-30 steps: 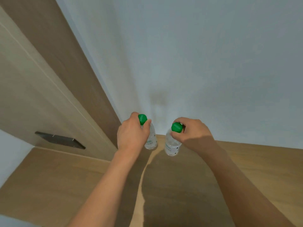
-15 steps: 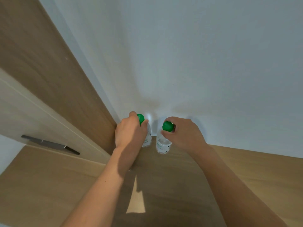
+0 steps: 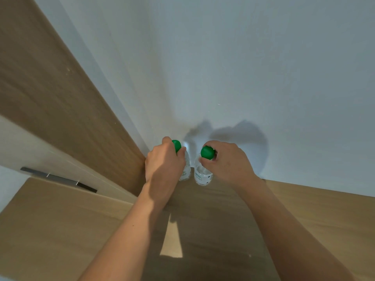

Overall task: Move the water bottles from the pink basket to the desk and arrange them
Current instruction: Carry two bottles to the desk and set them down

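Left hand [image 3: 164,165] and right hand [image 3: 228,162] each grip 1 green-capped bottle, left bottle [image 3: 185,168] and right bottle [image 3: 202,175], upright on tabletop [image 3: 213,220] by wall [image 3: 223,67]

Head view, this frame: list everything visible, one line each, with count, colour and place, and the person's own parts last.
water bottles: 2, clear with green caps, upright side by side at the desk's back corner; left bottle, right bottle
desk: 1, light wood, across the bottom
wall: 1, white, behind the desk
wood panel: 1, brown, left of the bottles
dark strip: 1, dark grey, far left
left hand: grips the left bottle near its cap
right hand: pinches the right bottle's cap
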Demonstrator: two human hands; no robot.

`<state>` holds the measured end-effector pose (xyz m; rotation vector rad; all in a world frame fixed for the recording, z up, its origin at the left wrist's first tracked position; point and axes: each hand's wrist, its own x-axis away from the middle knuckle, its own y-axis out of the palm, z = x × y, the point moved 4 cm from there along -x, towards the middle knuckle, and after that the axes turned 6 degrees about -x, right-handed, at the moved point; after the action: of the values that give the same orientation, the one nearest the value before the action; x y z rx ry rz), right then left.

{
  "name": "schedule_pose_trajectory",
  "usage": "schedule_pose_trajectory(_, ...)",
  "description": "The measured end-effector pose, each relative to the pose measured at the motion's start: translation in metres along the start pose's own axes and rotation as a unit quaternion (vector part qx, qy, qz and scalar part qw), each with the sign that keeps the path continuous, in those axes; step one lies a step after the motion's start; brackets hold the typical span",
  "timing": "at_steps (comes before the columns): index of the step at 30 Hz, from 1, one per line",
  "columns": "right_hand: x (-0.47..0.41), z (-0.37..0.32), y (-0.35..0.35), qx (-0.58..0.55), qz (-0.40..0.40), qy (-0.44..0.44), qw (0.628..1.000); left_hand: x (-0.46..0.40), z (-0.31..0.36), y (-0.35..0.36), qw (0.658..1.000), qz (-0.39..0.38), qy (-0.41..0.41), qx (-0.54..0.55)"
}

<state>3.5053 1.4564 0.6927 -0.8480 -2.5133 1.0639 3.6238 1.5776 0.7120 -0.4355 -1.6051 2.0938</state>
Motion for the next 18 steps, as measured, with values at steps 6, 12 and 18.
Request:
schedule_pose_trajectory(6, 0.002, 0.006, 0.0, 0.009, 0.005, 0.001, 1.0, 0.002, 0.002, 0.002, 1.0, 0.0, 0.012, 0.011)
schedule_pose_trajectory(12, 0.002, 0.016, 0.002, 0.012, 0.003, 0.013, 1.0, 0.001, 0.008, 0.009, 0.998, 0.0, 0.04, 0.042)
schedule_pose_trajectory(18, 0.0, 0.021, 0.003, 0.018, -0.001, 0.019, 1.0, -0.001, 0.016, 0.017, 0.997, 0.001, 0.07, 0.044)
